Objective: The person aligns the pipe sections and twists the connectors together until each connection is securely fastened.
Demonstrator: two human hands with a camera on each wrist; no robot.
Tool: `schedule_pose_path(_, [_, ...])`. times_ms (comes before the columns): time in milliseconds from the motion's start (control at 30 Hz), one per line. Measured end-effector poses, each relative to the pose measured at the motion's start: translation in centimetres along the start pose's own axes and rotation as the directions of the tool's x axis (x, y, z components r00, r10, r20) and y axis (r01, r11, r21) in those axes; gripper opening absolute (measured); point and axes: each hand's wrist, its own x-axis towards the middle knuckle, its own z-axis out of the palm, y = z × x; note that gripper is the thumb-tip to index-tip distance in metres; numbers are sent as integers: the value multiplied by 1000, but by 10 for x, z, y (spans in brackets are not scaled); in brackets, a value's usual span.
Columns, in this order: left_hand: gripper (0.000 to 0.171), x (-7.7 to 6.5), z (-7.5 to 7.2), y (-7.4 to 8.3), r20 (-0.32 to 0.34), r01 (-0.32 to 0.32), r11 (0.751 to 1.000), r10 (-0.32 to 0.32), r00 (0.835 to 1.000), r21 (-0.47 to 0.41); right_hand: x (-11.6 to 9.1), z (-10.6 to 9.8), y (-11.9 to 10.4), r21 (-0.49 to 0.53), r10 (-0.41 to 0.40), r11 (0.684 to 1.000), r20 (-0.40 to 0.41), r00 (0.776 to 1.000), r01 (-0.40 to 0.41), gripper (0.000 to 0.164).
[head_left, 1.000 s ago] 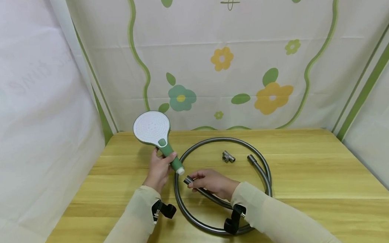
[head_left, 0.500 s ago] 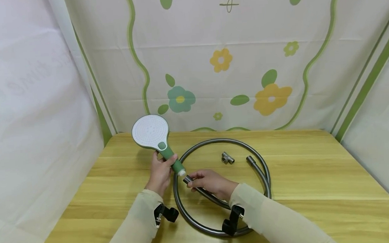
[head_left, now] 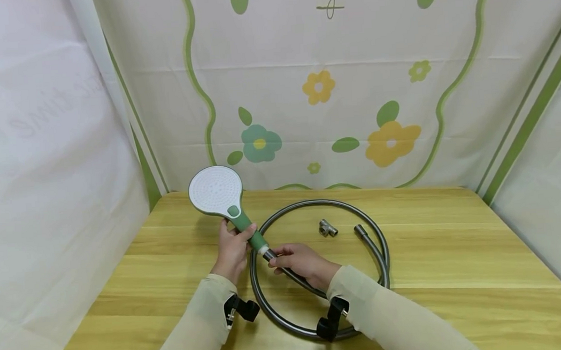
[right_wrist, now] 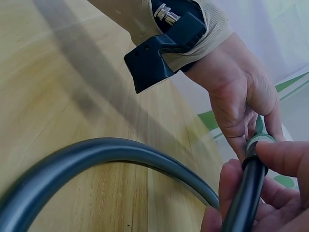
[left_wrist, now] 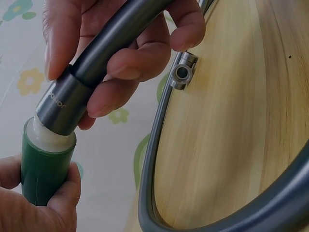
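Note:
My left hand [head_left: 232, 248] grips the green handle of a shower head [head_left: 216, 190], whose white spray face is turned up toward me. With thumb and fingers my right hand [head_left: 302, 263] pinches the end of a dark grey shower hose [head_left: 316, 200]. In the left wrist view the hose's metal end nut [left_wrist: 62, 106] sits at the white threaded stub [left_wrist: 48, 137] of the handle, slightly tilted against it. The right wrist view shows the hose end lined up with the handle, largely covered by my fingers.
The hose lies in a wide loop on the wooden table [head_left: 458, 239], its other end [head_left: 359, 230] free at the right. Inside the loop lies a small metal tee fitting [head_left: 327, 228]. Printed fabric walls [head_left: 275, 89] stand behind and at both sides.
The shower head's handle has come down slightly toward the hose end. The gap between the white stub and the hose nut has closed, and they now meet.

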Motion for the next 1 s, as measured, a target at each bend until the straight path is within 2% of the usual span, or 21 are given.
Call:
schedule_pose_path(533, [83, 2, 3, -2, -26, -6, 998, 4, 1000, -55, -2, 3, -2, -14, -7, 1000, -51, 999, 6, 29])
schedule_pose_path(1000, [88, 3, 5, -5, -60, -54, 996, 50, 997, -76, -1, 3, -1, -26, -23, 999, -64, 998, 21, 32])
